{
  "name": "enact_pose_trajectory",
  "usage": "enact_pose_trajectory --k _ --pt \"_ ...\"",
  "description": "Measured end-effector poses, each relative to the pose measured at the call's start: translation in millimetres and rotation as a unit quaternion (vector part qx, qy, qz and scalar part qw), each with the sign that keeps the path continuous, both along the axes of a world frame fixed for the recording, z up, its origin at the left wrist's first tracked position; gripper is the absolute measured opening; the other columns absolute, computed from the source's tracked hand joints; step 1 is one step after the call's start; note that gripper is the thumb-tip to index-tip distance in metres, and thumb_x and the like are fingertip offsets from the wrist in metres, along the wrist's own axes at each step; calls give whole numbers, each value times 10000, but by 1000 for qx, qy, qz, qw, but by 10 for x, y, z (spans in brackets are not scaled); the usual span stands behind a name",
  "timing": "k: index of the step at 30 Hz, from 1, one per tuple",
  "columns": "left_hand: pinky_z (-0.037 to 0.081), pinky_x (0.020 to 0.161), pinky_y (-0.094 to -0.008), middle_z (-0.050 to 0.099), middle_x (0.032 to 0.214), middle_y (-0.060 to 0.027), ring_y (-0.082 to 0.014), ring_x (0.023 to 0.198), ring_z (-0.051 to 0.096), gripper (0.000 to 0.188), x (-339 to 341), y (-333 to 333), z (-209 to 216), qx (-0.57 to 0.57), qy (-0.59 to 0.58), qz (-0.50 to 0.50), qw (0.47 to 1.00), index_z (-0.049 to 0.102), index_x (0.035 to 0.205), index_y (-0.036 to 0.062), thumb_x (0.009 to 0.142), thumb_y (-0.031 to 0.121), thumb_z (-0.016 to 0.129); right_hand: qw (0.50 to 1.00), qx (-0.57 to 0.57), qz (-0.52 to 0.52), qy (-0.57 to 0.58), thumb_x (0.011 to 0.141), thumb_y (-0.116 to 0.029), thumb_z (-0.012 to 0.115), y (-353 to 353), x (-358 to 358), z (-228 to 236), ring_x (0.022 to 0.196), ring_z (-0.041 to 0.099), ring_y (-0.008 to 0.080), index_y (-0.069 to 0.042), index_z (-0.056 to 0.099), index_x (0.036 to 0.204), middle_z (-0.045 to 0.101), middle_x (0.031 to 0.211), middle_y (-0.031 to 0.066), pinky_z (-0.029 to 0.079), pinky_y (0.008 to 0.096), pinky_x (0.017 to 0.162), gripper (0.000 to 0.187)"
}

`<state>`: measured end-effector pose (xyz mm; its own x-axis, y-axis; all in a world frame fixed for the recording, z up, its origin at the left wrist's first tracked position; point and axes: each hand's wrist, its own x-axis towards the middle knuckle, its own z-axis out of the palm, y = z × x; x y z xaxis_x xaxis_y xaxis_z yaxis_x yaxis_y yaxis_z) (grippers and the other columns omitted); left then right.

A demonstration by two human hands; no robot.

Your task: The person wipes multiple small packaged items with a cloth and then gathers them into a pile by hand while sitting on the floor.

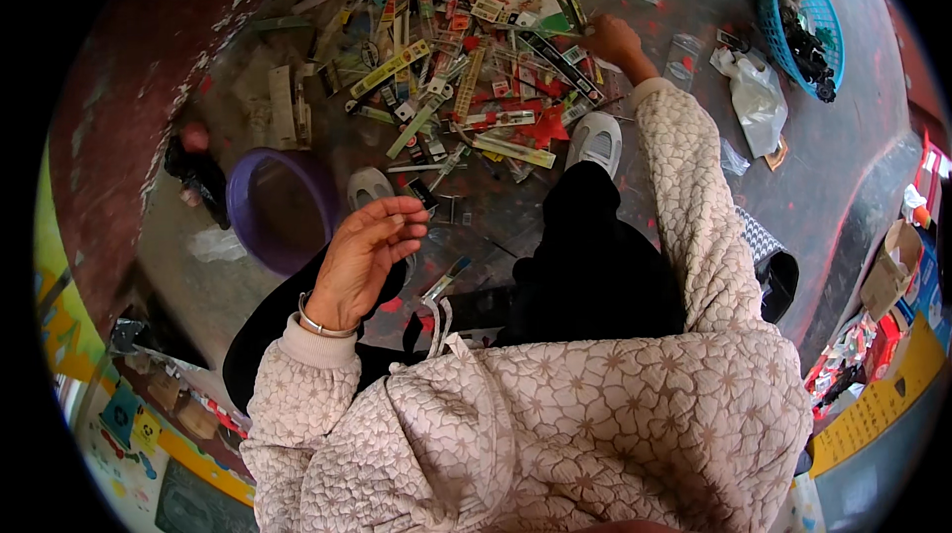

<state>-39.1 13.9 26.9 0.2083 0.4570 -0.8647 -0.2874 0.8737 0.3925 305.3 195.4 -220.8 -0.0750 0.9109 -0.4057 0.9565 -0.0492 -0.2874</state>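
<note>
My left hand point(365, 253) hovers palm up above my left knee, fingers loosely curled with nothing in them; a silver bangle sits on the wrist. My right hand point(615, 40) reaches far forward into a heap of flat packets and strips point(476, 67) strewn on the floor, fingers closed on something small in the pile; I cannot make out what it is. Both sleeves are quilted and beige. My white shoes point(595, 141) rest at the near edge of the heap.
A purple basin point(273, 206) stands on the floor to the left. A blue basket point(808, 22) with dark items sits at the far right, with a white plastic bag point(756, 102) and clear packets beside it. A brush-like tool point(446, 280) lies between my legs.
</note>
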Motion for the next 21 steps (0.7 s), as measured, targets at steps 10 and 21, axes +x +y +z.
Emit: enact_pose_trajectory --k 10,21 --pt "464 774 -248 587 1004 -100 -144 873 565 225 20 -11 -44 -2 -3 -9 1000 526 1061 -6 855 77 489 992 -79 49 -81 649 -269 630 -135 419 159 915 588 334 -24 617 990 610 979 192 468 408 769 420" --pt "465 771 -246 583 1009 -93 -141 885 563 241 44 2 -58 -3 2 3 1000 523 1077 -1 872 124 501 816 -309 -160 462 630 -231 710 -365 -354 866 1058 508 242 38 519 1142 538 1129 173 404 337 881 609"
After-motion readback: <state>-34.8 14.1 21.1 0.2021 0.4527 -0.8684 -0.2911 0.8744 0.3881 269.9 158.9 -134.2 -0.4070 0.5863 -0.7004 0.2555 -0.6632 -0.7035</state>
